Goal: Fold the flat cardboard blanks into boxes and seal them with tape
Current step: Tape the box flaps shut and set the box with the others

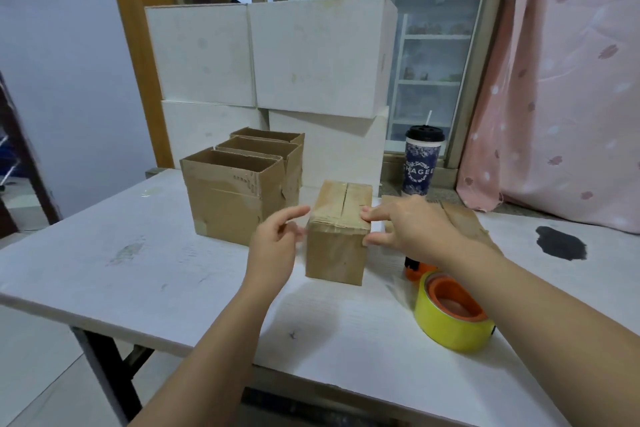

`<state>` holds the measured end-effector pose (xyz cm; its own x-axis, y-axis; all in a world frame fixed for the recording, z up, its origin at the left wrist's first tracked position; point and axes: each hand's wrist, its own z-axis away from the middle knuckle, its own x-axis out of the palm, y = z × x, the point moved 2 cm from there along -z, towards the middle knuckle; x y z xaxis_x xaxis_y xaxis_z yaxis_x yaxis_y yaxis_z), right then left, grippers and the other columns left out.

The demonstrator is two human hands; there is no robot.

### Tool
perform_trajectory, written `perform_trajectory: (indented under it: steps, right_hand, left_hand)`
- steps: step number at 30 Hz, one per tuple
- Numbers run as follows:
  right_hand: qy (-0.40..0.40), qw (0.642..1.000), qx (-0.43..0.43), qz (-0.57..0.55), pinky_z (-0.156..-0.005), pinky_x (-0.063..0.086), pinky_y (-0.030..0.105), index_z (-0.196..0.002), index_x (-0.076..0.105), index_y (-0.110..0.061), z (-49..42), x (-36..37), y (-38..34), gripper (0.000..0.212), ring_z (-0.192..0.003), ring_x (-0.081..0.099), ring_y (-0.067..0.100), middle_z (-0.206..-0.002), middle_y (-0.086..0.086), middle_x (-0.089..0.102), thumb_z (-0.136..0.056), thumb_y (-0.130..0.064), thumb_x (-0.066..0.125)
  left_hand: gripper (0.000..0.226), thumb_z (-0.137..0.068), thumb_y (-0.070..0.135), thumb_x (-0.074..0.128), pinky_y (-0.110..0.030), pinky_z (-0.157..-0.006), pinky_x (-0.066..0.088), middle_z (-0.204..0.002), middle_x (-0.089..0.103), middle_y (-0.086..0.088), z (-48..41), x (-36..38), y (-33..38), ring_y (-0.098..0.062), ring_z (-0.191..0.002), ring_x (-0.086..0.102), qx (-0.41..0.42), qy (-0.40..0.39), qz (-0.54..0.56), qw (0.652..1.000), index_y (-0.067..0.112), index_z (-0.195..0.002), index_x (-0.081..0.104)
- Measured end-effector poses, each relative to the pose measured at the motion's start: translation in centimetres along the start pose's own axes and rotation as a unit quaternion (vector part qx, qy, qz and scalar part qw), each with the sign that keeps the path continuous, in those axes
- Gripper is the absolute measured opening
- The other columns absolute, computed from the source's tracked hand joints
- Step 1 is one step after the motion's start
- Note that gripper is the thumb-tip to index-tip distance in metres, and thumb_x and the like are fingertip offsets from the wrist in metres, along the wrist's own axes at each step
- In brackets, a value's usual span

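Count from our side: one closed box (337,253), three open-top boxes (225,204) in a row behind-left of it, four white boxes (311,55) stacked two over two at the back, one yellow tape roll (450,322) on an orange dispenser near-right, one lidded cup (420,163) with a straw. Flat blanks (464,218) lie under the right forearm; we can't count them. The closed box stands upright mid-tabletop (138,270), with its long axis running away from us, tilted slightly right; the top flap seam runs along that axis, taped over. Right grip (412,225) pinches the near-right top corner, index finger on top, thumb on the side face. Left grip (277,236) is relaxed and spread just beside the left face; we can't tell whether it touches.
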<state>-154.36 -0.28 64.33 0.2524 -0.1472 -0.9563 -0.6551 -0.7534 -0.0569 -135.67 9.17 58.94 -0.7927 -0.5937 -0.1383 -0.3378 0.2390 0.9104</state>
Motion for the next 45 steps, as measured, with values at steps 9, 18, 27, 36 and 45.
perform_trajectory:
  steps: [9, 18, 27, 36, 45]
  right_hand:
    - [0.020, 0.998, 0.011, -0.054, -0.084, 0.021, 0.004, -0.132, 0.056, -0.028, 0.6, 0.6, 0.4, 0.048, -0.126, 0.048, 0.005, -0.138, -0.015, 0.051, -0.087, -0.041, 0.065]
    - [0.053, 0.996, 0.027, -0.070, -0.086, 0.019, 0.001, -0.132, 0.057, -0.025, 1.2, 1.0, 0.0, 0.044, -0.127, 0.047, 0.004, -0.136, -0.016, 0.053, -0.091, -0.039, 0.061]
    - [0.090, 0.988, 0.084, -0.088, -0.102, 0.039, 0.031, -0.125, 0.063, -0.020, 0.8, 2.4, -1.1, 0.053, -0.121, 0.055, 0.017, -0.134, -0.007, 0.058, -0.081, -0.049, 0.069]
    - [0.087, 0.983, 0.102, -0.123, -0.090, 0.044, 0.039, -0.098, 0.071, -0.020, 0.6, 1.6, -1.8, 0.073, -0.106, 0.059, 0.022, -0.105, 0.004, 0.070, -0.081, -0.075, 0.027]
    - [0.092, 0.985, 0.098, -0.105, -0.089, 0.044, 0.037, -0.113, 0.063, -0.015, 0.8, 2.5, -1.6, 0.045, -0.105, 0.056, 0.021, -0.112, 0.003, 0.064, -0.086, -0.051, 0.061]
  left_hand:
    - [0.037, -0.088, 0.005, 0.060, -0.008, -0.066, 0.041, -0.096, 0.064, 0.014, 0.1, 0.4, -1.5, -0.002, -0.067, 0.053, 0.085, -0.006, -0.059, 0.995, 0.038, -0.105, 0.065]
    - [0.021, -0.091, 0.007, 0.058, -0.036, -0.099, 0.043, -0.133, 0.046, 0.023, -2.3, -0.3, -1.2, -0.012, -0.126, 0.044, 0.114, -0.138, -0.107, 0.978, 0.026, -0.101, 0.061]
    - [0.023, -0.091, 0.010, 0.058, -0.037, -0.096, 0.045, -0.128, 0.051, 0.025, -2.1, 0.0, -1.1, -0.012, -0.115, 0.052, 0.146, -0.146, -0.153, 0.966, 0.031, -0.096, 0.049]
    - [0.059, -0.074, 0.084, 0.026, -0.031, -0.101, 0.031, -0.101, 0.044, 0.014, -2.1, 1.5, 0.7, -0.014, -0.115, 0.041, 0.117, -0.149, -0.158, 0.969, 0.049, -0.104, 0.062]
    - [0.029, -0.095, 0.024, 0.053, -0.038, -0.111, 0.028, -0.103, 0.043, 0.018, -2.9, 0.9, -0.1, -0.014, -0.123, 0.038, 0.131, -0.182, -0.166, 0.960, 0.042, -0.118, 0.055]
